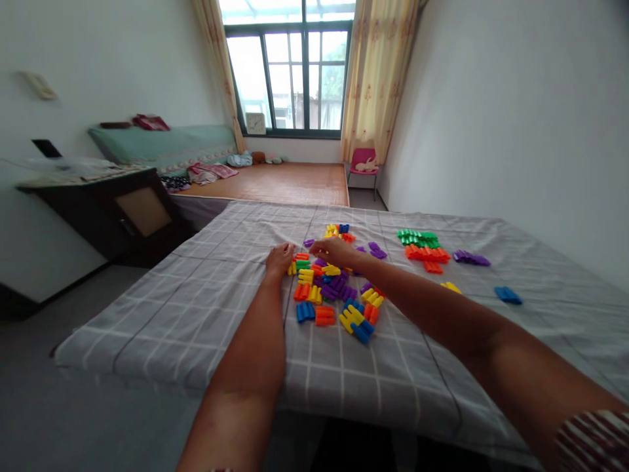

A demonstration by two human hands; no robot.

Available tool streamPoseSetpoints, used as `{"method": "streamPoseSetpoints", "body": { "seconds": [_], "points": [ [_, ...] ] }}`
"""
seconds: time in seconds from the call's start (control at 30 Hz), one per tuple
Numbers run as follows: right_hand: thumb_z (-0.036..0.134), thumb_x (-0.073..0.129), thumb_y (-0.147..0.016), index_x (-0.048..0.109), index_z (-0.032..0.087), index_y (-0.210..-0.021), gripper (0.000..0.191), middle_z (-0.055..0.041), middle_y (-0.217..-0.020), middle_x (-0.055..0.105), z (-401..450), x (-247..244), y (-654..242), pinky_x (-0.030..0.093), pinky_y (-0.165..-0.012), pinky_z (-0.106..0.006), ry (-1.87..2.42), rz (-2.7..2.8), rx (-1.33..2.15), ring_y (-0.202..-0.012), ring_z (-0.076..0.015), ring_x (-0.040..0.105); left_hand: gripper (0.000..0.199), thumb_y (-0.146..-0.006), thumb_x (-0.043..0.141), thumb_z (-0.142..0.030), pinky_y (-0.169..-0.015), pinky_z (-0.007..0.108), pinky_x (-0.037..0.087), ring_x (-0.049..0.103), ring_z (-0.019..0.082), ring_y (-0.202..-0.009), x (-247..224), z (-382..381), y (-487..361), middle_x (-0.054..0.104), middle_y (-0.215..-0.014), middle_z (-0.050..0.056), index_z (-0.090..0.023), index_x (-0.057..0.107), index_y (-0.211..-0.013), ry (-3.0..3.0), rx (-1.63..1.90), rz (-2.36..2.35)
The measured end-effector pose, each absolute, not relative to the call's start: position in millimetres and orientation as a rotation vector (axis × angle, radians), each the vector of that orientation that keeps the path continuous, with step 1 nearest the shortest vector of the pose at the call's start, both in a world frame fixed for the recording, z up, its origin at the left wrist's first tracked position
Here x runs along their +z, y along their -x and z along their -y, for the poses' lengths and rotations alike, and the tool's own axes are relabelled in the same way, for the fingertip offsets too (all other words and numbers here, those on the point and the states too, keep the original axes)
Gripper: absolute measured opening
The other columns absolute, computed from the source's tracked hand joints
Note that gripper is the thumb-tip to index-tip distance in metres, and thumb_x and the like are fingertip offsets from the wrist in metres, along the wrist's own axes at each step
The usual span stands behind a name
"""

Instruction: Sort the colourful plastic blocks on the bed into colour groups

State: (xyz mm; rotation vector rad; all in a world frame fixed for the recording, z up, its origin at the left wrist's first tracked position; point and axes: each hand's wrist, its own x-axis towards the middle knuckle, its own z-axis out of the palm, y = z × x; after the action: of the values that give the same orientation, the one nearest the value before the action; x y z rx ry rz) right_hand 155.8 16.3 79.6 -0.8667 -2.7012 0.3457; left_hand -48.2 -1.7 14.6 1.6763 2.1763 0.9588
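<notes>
Several plastic toy building pieces in yellow, orange, purple, blue and green lie in a loose pile [337, 287] on a grey checked cloth. My left hand [281, 257] rests at the pile's left edge, fingers loosely bent beside yellow and orange pieces. My right hand [333, 250] reaches across over the far part of the pile, its fingers bent downward and slightly apart. A purple piece [308, 242] lies just beyond its fingertips. No piece shows in either hand, though their undersides are hidden.
To the right lie green pieces [417, 238], orange pieces [426, 254], purple pieces [472, 258], a yellow piece [451, 287] and blue pieces [508, 295]. The grey cloth [196, 295] covers the surface. Behind stand a low bed [295, 182], a pink chair [358, 157] and a dark cabinet [108, 203].
</notes>
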Motion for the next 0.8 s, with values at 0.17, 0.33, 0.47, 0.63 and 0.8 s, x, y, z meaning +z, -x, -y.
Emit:
{"method": "streamPoseSetpoints", "body": {
  "seconds": [0.17,0.33,0.47,0.63,0.8],
  "points": [
    [0.02,0.068,-0.073,0.07,0.024,-0.108,0.035,-0.0043,-0.098,0.072,-12.1,65.3,-112.4,0.043,-0.081,-0.031,0.901,2.792,0.363,-0.096,-0.0263,0.062,0.034,-0.09,0.044,-0.033,-0.071,0.024,0.04,0.06,0.017,-0.087,12.3,-0.4,50.5,0.073,-0.093,0.007,-0.018,0.073,-0.098,-1.691,0.976,-2.155],
    [0.019,0.073,-0.068,0.069,0.021,-0.102,0.035,-0.0027,-0.084,0.07,-10.0,75.9,-121.0,0.044,-0.071,-0.028,0.928,2.694,0.535,-0.081,-0.0206,0.063,0.033,-0.09,0.045,-0.034,-0.07,0.024,0.039,0.06,0.018,-0.088,14.0,1.1,49.4,0.073,-0.092,0.006,-0.019,0.073,-0.1,-1.681,0.959,-2.159],
    [0.025,0.069,-0.073,0.064,0.019,-0.105,0.033,-0.0026,-0.087,0.068,-24.9,83.8,-165.9,0.045,-0.061,-0.022,0.954,2.443,0.761,-0.072,-0.0134,0.062,0.036,-0.09,0.043,-0.035,-0.068,0.023,0.038,0.06,0.017,-0.087,13.7,0.3,48.9,0.073,-0.093,0.006,-0.019,0.073,-0.102,-1.694,0.9,-2.18],
    [0.031,0.075,-0.067,0.065,0.017,-0.107,0.043,-0.0032,-0.086,0.068,-53.3,82.3,-260.8,0.05,-0.061,-0.023,0.905,1.979,1.3,-0.067,-0.0108,0.061,0.04,-0.091,0.04,-0.037,-0.066,0.022,0.038,0.061,0.016,-0.087,10.9,-2.4,51.9,0.073,-0.098,0.005,-0.019,0.072,-0.105,-1.756,0.832,-2.203],
    [0.031,0.076,-0.069,0.064,0.019,-0.1,0.036,-0.0056,-0.092,0.069,-81.5,88.3,-376.2,0.054,-0.074,-0.028,1.018,1.486,1.312,-0.075,-0.0126,0.065,0.038,-0.089,0.043,-0.038,-0.068,0.022,0.039,0.061,0.018,-0.088,10.1,-5.0,55.7,0.073,-0.097,0.005,-0.02,0.072,-0.104,-1.784,0.822,-2.23]
  ]
}}
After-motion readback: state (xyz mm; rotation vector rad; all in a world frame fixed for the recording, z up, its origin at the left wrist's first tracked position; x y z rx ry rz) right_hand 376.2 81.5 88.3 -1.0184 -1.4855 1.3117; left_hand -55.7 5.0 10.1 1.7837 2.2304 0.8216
